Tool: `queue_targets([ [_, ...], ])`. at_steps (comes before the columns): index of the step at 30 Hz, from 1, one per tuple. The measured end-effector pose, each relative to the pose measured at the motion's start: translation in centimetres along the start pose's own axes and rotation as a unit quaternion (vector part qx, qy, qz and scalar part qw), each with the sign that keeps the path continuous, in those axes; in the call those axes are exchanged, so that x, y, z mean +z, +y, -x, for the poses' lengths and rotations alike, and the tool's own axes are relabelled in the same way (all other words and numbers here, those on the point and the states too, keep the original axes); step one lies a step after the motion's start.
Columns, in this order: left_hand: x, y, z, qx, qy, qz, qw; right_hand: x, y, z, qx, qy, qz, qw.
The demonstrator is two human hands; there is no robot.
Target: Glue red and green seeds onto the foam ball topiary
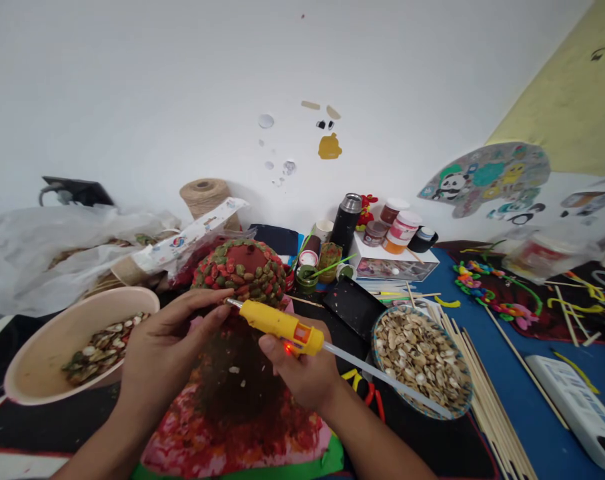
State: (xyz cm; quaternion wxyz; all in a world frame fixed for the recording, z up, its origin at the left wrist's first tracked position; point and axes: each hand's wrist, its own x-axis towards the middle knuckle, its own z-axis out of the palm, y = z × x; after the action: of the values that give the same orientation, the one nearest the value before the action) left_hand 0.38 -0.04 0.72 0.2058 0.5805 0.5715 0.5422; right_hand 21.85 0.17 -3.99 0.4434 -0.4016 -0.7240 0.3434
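My right hand (305, 363) is wrapped round a yellow glue gun (277, 325), whose small red light is lit. A long clear glue stick (382, 377) sticks out of its back end. My left hand (182, 333) is closed in a pinch at the gun's metal nozzle; what lies between thumb and fingers is too small to make out. Just behind the fingertips stands a rounded brown form (242, 270) covered with red and green shell-like pieces, its top bare. Beneath both hands lies a red-and-pink stained sheet (232, 433) with a few pale bits on it.
A beige basin (27, 363) with painted pieces stands at left, and a woven basket (469, 393) of shell-like pieces at right. Beside it lie wooden sticks (482, 393), a black tray (352, 307) and red-handled pliers (375, 397). A black flask (347, 220) and paint jars (402, 230) stand behind.
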Motion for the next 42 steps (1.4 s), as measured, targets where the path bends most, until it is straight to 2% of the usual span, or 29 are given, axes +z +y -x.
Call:
queue_targets([
  [18, -0.03, -0.12, 0.02, 0.002, -0.008, -0.009, 1.0, -0.15, -0.42, -0.2, -0.023, 0.021, -0.019, 0.999],
  [42, -0.09, -0.05, -0.1, -0.006, -0.017, -0.019, 1.0, -0.36, -0.73, -0.4, -0.047, 0.04, 0.029, 0.998],
])
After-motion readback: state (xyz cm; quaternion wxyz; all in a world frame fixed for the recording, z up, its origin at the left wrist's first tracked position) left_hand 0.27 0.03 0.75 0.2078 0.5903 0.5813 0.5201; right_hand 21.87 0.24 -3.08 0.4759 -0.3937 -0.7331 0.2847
